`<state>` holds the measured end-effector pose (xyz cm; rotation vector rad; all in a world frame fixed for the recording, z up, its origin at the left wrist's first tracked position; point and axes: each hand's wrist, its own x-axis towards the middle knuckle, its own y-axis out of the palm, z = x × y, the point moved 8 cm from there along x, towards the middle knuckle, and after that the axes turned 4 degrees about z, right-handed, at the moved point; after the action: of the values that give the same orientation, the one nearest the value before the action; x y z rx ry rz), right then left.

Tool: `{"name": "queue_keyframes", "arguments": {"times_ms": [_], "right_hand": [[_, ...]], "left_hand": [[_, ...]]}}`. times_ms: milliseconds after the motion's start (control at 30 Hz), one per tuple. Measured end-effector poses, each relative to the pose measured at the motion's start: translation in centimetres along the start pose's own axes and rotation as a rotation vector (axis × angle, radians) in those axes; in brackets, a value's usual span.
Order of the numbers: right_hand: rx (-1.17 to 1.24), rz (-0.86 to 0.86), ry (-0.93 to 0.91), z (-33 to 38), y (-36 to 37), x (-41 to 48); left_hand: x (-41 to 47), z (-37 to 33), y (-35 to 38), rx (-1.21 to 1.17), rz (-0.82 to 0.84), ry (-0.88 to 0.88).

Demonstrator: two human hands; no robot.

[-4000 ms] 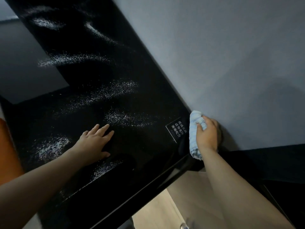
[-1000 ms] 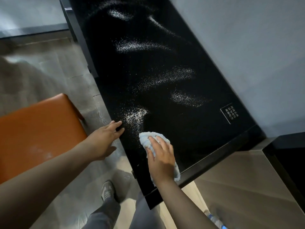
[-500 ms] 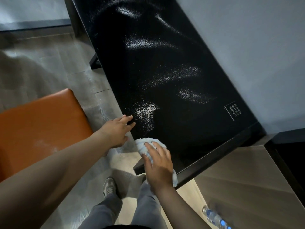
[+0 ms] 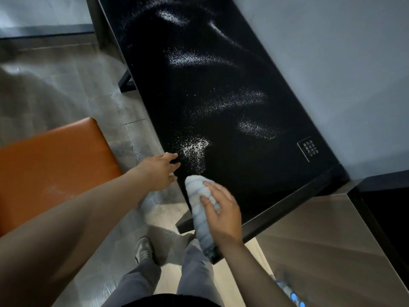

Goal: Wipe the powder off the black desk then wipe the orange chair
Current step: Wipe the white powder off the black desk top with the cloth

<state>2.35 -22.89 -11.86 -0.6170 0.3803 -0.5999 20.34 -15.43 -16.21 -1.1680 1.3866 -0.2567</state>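
Nearest to me, the person is standing at the near corner of the black desk (image 4: 247,180), in grey trousers, with one grey shoe (image 4: 143,249) showing on the floor just short of that corner. A plastic bottle (image 4: 290,293) with a blue cap is lying on the floor, off the desk's near end on the right.

At the corner itself the right hand (image 4: 221,216) is lying over a pale blue cloth (image 4: 199,207), fingers spread and fairly straight, pressing it onto the desk top. The thumb is hidden. One end of the cloth is hanging down past the desk's edge.

Just beside it, the left hand (image 4: 160,171) is reaching to the desk's front edge with its fingers stretched out and loose. The fingertips are touching the edge and holding nothing.

The white powder (image 4: 194,148) is lying just past those fingertips as a dense patch. More streaks of it are trailing over the desk top toward the far end.

The orange chair (image 4: 55,165) is sitting to the left of the desk's near end, apart from it with bare floor between. A faint pale smudge is showing on its seat.

A small white-printed label (image 4: 308,148) is showing near the desk's back edge. A grey wall (image 4: 332,63) is running along that edge.
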Motion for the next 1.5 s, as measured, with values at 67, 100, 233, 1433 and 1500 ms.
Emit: {"name": "queue_keyframes", "arguments": {"times_ms": [67, 100, 233, 1433, 1500], "right_hand": [[0.011, -0.058, 0.017, -0.6, -2.3, 1.2], [0.007, -0.092, 0.021, -0.9, -3.6, 1.8], [-0.009, -0.187, 0.03, -1.6, -8.7, 4.1], [-0.392, -0.355, 0.131, -23.4, -32.7, 31.1], [-0.39, -0.347, 0.115, -23.5, -32.0, 31.8]], "left_hand": [[0.0, -0.2, -0.2, -0.011, 0.005, -0.016], [0.0, -0.3, -0.3, -0.014, 0.008, -0.024], [0.4, -1.1, -1.1, -0.046, 0.009, -0.086], [14.9, -11.2, -7.7, -0.026, -0.09, -0.322], [15.1, -11.2, -7.7, -0.027, -0.093, -0.323]]}}
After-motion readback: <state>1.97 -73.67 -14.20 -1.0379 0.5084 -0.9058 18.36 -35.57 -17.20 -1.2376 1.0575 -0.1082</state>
